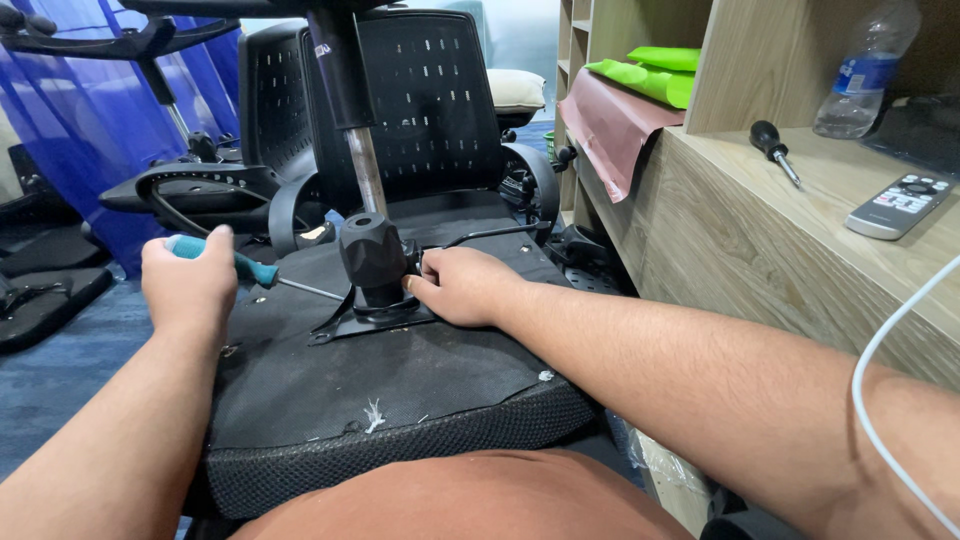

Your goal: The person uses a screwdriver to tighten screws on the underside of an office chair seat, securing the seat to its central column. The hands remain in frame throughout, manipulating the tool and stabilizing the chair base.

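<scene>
**Driving the screw at the chair mechanism plate**

Landmark: the black cylinder housing (372, 258) standing on the upturned seat base (380, 385).

L hand (188, 283), left of the housing, is clenched round the teal-handled screwdriver (245, 265); the shaft runs right and slightly down, tip reaching the metal plate (370, 315) at the housing's foot. R hand (465, 287) sits just right of the housing, fingers curled against the plate/bracket area, thumb touching the housing's lower edge; whether it actually grips a part I can't tell.

To do it well, imo:
- Shaft looks quite flat vs. the plate. Line it up w/ the screw axis or the tip may cam out.
- Push into the screw while turning.
- Use R hand to brace the plate so it doesn't shift; keep fingers clear of the tip's path.

Farther right of the housing: wooden desk (760, 250) w/ a second screwdriver (775, 148), remote (900, 205), water bottle (865, 70).
</scene>
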